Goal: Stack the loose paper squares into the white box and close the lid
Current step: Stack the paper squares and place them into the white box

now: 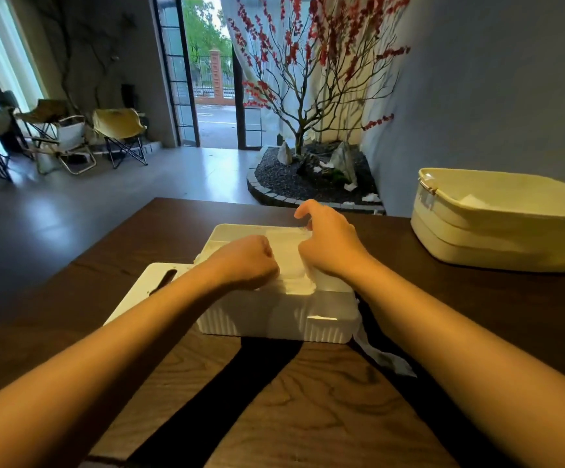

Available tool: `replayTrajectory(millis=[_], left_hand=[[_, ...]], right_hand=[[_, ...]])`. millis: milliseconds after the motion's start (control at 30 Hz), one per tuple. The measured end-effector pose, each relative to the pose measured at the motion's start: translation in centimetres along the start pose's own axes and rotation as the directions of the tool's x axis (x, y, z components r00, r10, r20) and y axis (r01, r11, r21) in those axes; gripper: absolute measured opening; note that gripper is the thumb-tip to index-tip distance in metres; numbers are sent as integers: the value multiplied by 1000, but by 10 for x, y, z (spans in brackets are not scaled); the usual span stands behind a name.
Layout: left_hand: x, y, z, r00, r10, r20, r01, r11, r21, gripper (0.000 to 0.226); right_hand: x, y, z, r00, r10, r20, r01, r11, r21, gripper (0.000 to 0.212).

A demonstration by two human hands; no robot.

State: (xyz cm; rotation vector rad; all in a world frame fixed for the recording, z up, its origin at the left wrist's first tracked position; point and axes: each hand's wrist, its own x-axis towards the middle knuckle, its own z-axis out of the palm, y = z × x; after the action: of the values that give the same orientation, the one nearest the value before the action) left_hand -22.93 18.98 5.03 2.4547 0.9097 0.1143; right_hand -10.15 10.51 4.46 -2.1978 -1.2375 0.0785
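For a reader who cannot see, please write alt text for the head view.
Both hands, left hand and right hand, press paper squares into an open white box on a wooden table; its lid lies at its left.

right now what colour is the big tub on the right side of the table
Pale cream-yellow tub, with a metal clasp near its left rim; seen in the head view.

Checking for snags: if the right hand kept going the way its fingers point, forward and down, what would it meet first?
Probably the paper in the white box; the right hand hovers right over it, fingers curled down. Contact isn't clear.
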Motion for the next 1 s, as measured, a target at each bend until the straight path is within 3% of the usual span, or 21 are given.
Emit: replayTrajectory(millis=[167, 267, 333, 400, 500, 700, 900, 1000], left_hand=[[6, -1, -12, 978, 91, 185, -122, 979, 165, 20], [11, -4, -17, 969, 192, 155, -238, 892, 385, 22], [13, -7, -20, 943, 307, 126, -329, 820, 468, 38], [14, -10, -21, 916, 363, 170, -400, 801, 446, 49], [17, -12, -18, 899, 339, 279, -426, 824, 373, 51], [31, -5, -13, 876, 199, 440, -376, 852, 364, 44], [34, -6, -9, 876, 182, 447, -366, 856, 367, 42], [28, -6, -20, 885, 215, 414, -365, 871, 329, 43]], right_hand=[[-11, 6, -4, 964, -220, 148, 256, 921, -293, 30], [-13, 17, -5, 900, -426, 93, 413, 763, -497, 29], [-13, 20, -5, 832, -551, 64, 492, 680, -543, 29], [-11, 19, -6, 857, -485, 173, 499, 698, -513, 35], [-7, 16, -10, 906, -246, 346, 397, 779, -486, 40], [1, 7, -12, 830, -42, 556, 333, 837, -434, 43], [10, 2, -5, 816, 4, 578, 295, 857, -422, 24], [8, 9, -16, 843, -53, 535, 236, 931, -279, 37]])
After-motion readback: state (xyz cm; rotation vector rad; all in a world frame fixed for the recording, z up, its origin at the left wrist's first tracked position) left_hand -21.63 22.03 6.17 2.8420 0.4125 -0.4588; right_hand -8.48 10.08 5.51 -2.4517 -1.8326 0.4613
